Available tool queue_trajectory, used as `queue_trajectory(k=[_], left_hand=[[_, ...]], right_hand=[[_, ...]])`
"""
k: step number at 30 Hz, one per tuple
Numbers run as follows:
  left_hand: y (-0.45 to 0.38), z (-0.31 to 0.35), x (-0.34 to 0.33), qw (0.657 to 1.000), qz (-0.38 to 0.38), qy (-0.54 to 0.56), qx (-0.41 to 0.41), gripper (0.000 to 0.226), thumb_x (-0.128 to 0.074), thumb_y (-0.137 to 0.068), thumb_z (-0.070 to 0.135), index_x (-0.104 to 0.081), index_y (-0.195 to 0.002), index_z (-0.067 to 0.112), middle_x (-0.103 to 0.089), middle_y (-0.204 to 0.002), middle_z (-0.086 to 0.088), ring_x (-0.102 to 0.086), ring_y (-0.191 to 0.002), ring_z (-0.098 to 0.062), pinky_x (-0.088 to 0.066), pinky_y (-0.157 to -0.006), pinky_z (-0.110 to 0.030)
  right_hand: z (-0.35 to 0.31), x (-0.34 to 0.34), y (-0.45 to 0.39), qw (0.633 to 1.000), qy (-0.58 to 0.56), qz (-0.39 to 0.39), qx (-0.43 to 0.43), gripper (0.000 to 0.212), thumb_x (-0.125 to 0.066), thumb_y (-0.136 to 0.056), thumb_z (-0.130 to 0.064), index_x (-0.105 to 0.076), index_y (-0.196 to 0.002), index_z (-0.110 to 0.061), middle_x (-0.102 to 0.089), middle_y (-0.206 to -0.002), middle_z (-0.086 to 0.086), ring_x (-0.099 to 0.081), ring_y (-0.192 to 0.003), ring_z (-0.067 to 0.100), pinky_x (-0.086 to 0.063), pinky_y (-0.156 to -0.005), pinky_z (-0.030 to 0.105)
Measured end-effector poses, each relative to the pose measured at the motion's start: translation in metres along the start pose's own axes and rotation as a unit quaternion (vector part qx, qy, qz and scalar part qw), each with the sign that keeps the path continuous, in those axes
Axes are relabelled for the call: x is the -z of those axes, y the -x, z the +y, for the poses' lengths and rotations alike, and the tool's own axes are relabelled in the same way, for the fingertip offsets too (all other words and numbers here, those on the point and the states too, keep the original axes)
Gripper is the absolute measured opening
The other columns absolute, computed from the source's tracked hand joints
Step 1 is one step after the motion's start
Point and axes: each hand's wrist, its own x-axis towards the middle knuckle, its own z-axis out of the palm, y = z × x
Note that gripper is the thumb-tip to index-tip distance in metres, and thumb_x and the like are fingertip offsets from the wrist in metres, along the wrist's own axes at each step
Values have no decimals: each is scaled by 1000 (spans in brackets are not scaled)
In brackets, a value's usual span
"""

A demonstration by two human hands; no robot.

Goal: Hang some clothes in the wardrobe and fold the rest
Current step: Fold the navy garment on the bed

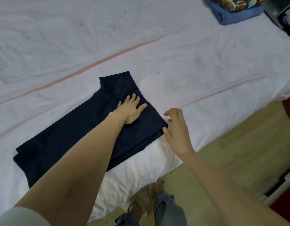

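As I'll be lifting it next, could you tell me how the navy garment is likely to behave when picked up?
The navy garment will probably be floppy: it lies flat, following the bed. It looks thin, so likely light. Its folds may fall open once the left hand pressing it lifts.

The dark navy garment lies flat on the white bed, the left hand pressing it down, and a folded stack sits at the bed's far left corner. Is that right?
Not quite: the folded stack sits at the bed's far right corner, not the left, as the head view shows. The rest holds: the dark navy garment lies flat on the white bed, the left hand pressing it down.
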Motion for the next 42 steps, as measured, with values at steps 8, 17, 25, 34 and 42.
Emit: queue_trajectory(k=[8, 17, 25, 34, 42], left_hand=[[-1, 0, 0, 1000, -2, -14, -5, 66, -15, -100, 54, -3, -154, 18, 8, -161, 0, 7, -148, -20, 0, -120, -45], [2, -2, 0, 999, -13, -14, -35, 62, -17, -102, 49, -6, -154, 17, 5, -161, -1, 4, -148, -20, -3, -121, -44], [-10, -19, 9, 935, 235, -215, -158, 48, -33, -103, 22, -28, -149, 11, -23, -158, -5, -15, -147, -25, -13, -118, -38], [-28, -28, 4, 960, 191, -204, -23, 79, -16, -94, 64, 7, -153, 17, 13, -160, -3, 13, -146, -33, 8, -116, -53], [-33, -48, 16, 945, 130, -297, -39, 72, -5, -93, 65, 17, -151, 28, 19, -158, 10, 18, -146, -26, 13, -113, -58]], right_hand=[[-2, -3, -4, 998, 38, 31, 27, 29, -46, -70, 16, -46, -74, -13, -45, -76, -2, -40, -65, 14, -41, -55, 29], [22, 15, 6, 984, 108, -75, 120, 24, -52, -75, 12, -47, -76, -12, -43, -75, -1, -41, -58, 20, -43, -47, 36], [-19, -15, -36, 984, 99, -120, 90, 50, -28, -92, -28, -50, -134, -10, -48, -141, 5, -42, -129, 20, -30, -109, 31], [28, -2, 2, 938, 298, -179, 6, 17, -52, -76, -2, -65, -85, -10, -67, -88, 5, -65, -81, 24, -42, -56, 26], [44, -48, 31, 927, 292, -233, 29, 66, -7, -99, -52, -8, -154, -15, -3, -160, 1, -7, -148, 22, -9, -118, 40]])
